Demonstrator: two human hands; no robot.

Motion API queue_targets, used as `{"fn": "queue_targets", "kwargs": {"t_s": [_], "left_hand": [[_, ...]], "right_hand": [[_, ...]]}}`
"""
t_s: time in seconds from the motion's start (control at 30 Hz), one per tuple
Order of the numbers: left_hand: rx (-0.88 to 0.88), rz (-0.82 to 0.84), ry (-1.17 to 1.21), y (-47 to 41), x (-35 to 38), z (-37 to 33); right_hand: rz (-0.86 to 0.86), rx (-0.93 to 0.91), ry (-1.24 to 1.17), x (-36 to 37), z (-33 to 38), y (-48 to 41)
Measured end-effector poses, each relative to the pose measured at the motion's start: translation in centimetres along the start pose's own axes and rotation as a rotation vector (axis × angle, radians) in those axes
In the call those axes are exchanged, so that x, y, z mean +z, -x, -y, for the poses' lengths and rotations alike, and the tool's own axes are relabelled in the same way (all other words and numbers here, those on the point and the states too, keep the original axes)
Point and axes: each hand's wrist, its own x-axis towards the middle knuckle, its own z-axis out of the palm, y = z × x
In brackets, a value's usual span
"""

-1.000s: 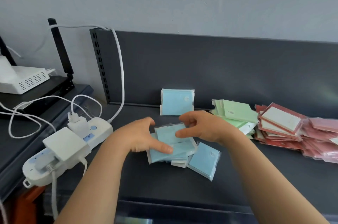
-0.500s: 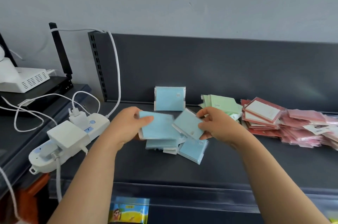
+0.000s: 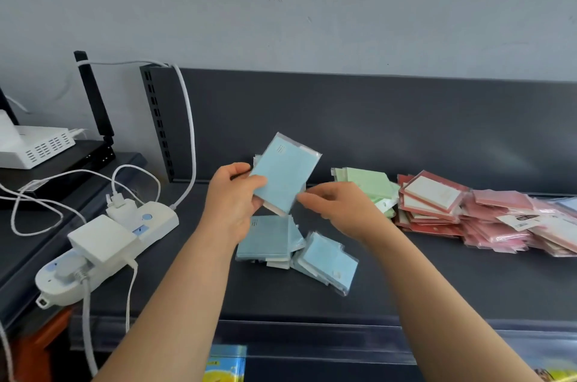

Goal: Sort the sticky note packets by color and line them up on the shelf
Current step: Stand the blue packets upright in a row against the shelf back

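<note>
Blue sticky note packets point(image 3: 285, 175), a small stack in clear wrap, are held tilted above the shelf point(image 3: 406, 281), in front of its dark back panel point(image 3: 406, 119). The left grip point(image 3: 232, 199) holds this stack, thumb across its near face and fingers behind. The right grip point(image 3: 337, 210) reaches in from the right with fingertips at the stack's lower right corner; whether it pinches the corner or only touches it I cannot tell. Below the hands, loose blue packets point(image 3: 265, 241) lie flat on the shelf, with a stray packet point(image 3: 327, 260) fanned out to their right. Further right lies a green pile point(image 3: 365, 185), then a red pile point(image 3: 434, 203) and, touching it, a spread of pink packets point(image 3: 505, 219). At the left end a white power strip point(image 3: 103, 244) lies with plugs in it.
</note>
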Motion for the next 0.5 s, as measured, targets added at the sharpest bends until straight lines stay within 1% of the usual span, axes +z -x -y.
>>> {"fn": "queue_targets", "kwargs": {"t_s": [0.07, 0.1, 0.13, 0.2, 0.27, 0.37, 0.43, 0.5], "left_hand": [[-0.005, 0.057, 0.044, 0.0, 0.7, 0.2], [0.0, 0.073, 0.023, -0.1, 0.8, 0.3], [0.016, 0.072, -0.04, -0.4, 0.7, 0.5], [0.103, 0.033, -0.294, -1.3, 0.1, 0.4], [0.236, 0.02, -0.525, -2.4, -0.5, 0.1], [0.365, 0.039, -0.727, -4.4, -1.5, 0.1], [0.405, 0.03, -0.866, -6.0, -2.0, 0.7], [0.382, 0.019, -1.014, -7.3, -2.3, 1.5]], "right_hand": [[0.02, 0.014, -0.149, 0.9, 0.6, -1.0], [0.014, 0.026, -0.204, 1.2, 0.8, -1.7], [-0.004, 0.037, -0.244, 1.4, 1.0, -2.3], [-0.044, 0.05, -0.268, 1.6, 1.0, -3.6], [-0.031, 0.033, -0.196, 1.4, 1.0, -4.7], [0.003, -0.049, -0.028, 1.5, 0.9, -6.3], [-0.035, -0.098, 0.106, 1.7, 0.6, -7.4], [-0.113, -0.084, 0.161, 2.1, -0.1, -8.5]]}}
